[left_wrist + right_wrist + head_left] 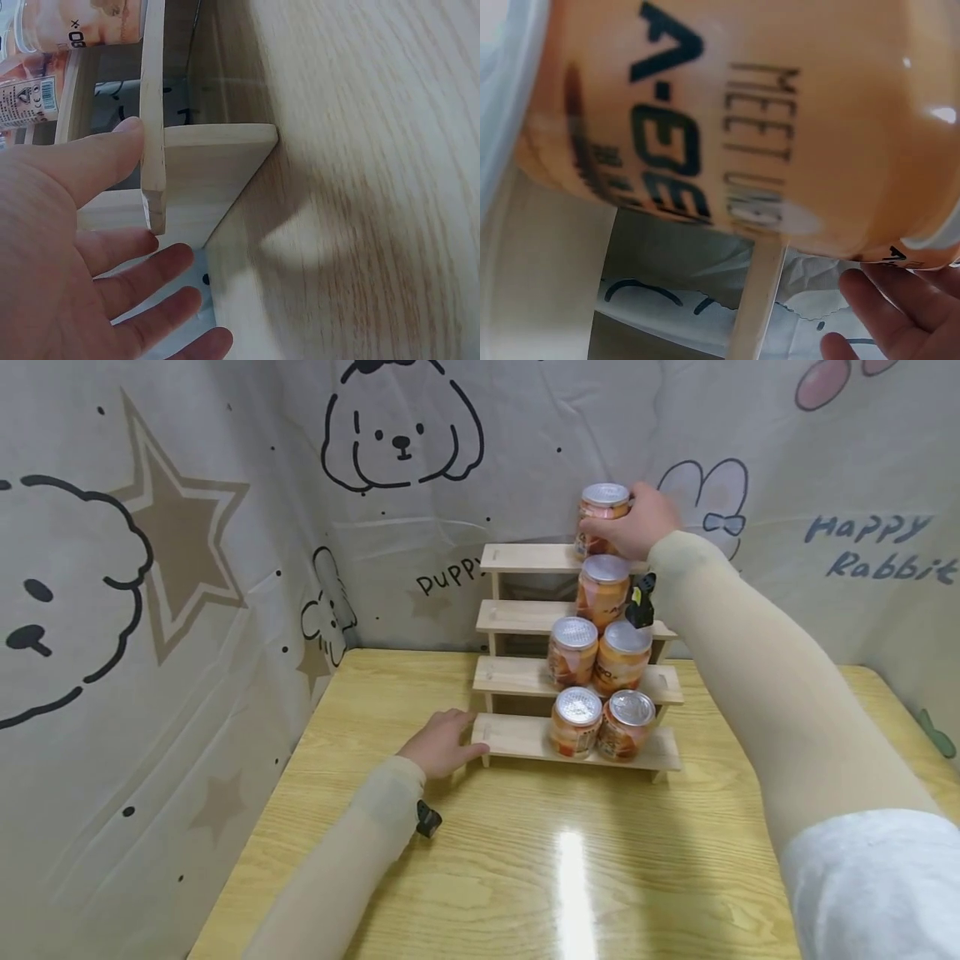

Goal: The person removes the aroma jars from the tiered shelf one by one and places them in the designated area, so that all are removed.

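My right hand [651, 518] grips an orange-labelled can [604, 497] with a silver lid over the top tier of a wooden stepped rack [517, 557]. In the right wrist view, the fingertips [866, 300] lie along that can's side, while another can [727, 120] fills the foreground. My left hand [442, 743] is at the left end of the lowest tier. There its thumb [120, 150] touches the board and the other fingers reach loosely past the corner. A single can [602, 589] stands on the tier below the held one.
Two cans [573, 652] stand side by side on the second tier from the bottom, and two more [577, 722] on the lowest. The rack stands on a wood-grain table [465, 860]. A printed cloth [405, 527] hangs close behind it and along the left.
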Motion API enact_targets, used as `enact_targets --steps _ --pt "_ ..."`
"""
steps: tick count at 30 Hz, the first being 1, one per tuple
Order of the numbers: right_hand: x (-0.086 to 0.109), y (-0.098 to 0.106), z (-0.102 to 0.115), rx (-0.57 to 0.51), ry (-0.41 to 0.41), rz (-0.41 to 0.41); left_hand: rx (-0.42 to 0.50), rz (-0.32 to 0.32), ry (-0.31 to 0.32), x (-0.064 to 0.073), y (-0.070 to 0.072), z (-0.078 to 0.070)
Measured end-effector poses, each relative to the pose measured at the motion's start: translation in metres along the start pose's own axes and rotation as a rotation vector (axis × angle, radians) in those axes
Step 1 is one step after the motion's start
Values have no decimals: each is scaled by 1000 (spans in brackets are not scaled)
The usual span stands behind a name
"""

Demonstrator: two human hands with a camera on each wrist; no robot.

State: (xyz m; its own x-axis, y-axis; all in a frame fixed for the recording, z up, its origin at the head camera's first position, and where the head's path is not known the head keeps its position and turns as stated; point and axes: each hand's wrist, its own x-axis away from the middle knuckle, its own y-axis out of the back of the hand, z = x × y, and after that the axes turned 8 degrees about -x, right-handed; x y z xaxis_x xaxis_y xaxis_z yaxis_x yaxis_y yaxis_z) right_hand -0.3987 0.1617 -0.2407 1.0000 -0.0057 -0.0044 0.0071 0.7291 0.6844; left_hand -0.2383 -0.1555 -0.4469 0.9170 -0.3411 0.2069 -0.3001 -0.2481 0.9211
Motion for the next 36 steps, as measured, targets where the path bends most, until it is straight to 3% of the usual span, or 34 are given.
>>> enact_targets --steps 9,13,18,28,36 --pt "13 17 -8 -10 10 -50 41 55 7 -1 -7 -10" --pt "22 34 -6 -5 31 -115 35 46 11 -1 -4 -9" --pt "30 57 -12 -6 2 -152 22 47 24 -2 0 -5" --pt "62 99 -69 39 -55 -171 1 65 18 -5 2 -10" --pt "92 99 -124 43 -99 -148 0 81 19 -5 2 -9"
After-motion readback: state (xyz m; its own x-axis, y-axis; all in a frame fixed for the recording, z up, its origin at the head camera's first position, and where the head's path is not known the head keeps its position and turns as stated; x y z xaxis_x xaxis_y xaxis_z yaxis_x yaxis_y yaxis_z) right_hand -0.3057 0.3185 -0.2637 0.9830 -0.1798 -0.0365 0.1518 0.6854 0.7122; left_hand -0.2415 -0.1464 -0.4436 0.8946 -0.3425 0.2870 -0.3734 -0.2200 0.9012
